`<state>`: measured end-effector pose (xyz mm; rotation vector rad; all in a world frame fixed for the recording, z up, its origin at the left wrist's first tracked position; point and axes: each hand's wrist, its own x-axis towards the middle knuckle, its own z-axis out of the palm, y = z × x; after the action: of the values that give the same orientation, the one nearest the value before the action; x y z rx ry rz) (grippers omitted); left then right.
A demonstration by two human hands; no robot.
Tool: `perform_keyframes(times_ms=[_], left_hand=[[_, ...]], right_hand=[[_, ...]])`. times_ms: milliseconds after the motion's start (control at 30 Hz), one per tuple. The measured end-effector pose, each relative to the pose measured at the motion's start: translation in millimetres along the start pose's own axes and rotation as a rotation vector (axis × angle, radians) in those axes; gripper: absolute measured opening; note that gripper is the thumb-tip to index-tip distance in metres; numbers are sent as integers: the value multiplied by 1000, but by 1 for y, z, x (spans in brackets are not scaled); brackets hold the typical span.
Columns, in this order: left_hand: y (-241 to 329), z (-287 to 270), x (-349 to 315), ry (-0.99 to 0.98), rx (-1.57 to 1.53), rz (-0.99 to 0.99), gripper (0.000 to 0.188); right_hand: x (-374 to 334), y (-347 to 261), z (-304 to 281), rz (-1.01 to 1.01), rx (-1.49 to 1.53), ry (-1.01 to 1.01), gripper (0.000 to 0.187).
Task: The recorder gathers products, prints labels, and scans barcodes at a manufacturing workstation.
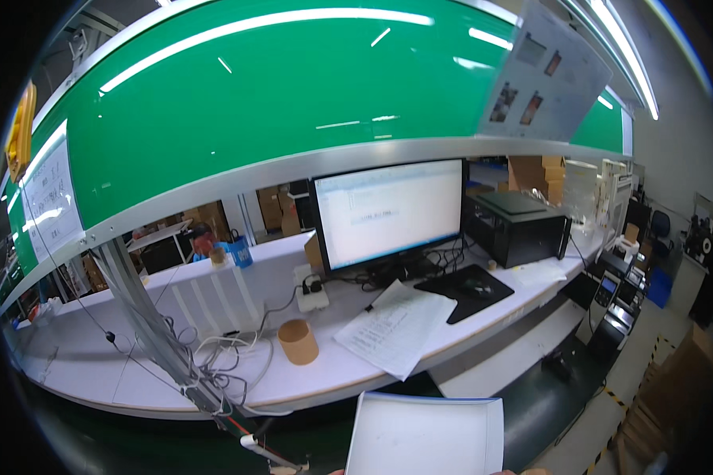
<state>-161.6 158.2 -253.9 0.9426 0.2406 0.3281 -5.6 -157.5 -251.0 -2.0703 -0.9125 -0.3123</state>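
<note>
A: Where was the white box (428, 435)?

B: It was at the lower edge of the view, in front of the bench (127, 380), with its open side toward the camera and a blue line along its far rim.

A: And how was the grip?

B: Of the left hand (337, 473) and the right hand (523, 472) only small pieces of finger showed, one at each side of the box. I could not tell whether either one was grasping it.

A: Which writing was there?

B: The loose papers (396, 324) on the bench carried many lines of text, and the monitor (392, 214) behind them showed a pale window with one short line in the middle. A hanging sheet (547, 75) had small photos, and the left sheet (49, 194) had dark characters.

A: Could you read them?

B: They were too small and blurred.
</note>
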Motion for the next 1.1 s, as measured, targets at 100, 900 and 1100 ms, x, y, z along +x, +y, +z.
perform_keyframes(times_ms=[100,900,1100], left_hand=[[-17,7,-21,101,-40,-114,56],[-147,49,-3,391,114,-182,48],[-175,88,30,528,18,-135,48]], right_hand=[[-14,7,-5,-70,5,-95,10],[8,99,-36,222,54,-370,40],[71,184,-29,689,401,-710,49]])
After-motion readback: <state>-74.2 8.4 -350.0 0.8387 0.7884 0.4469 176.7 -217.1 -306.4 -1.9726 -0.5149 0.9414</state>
